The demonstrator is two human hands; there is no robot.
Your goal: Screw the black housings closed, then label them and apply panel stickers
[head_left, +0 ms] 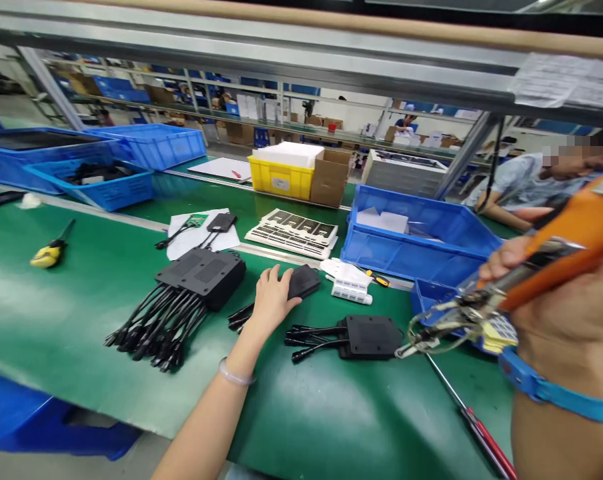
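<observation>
Black matte plastic box (301,281) under flat left hand (271,300); right hand (506,257) grip clamped on orange tool (556,257).

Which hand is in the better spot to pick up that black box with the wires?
Probably the left hand. It already rests on the black box on the green belt. The right hand is off to the side, closed around an orange tool.
</observation>
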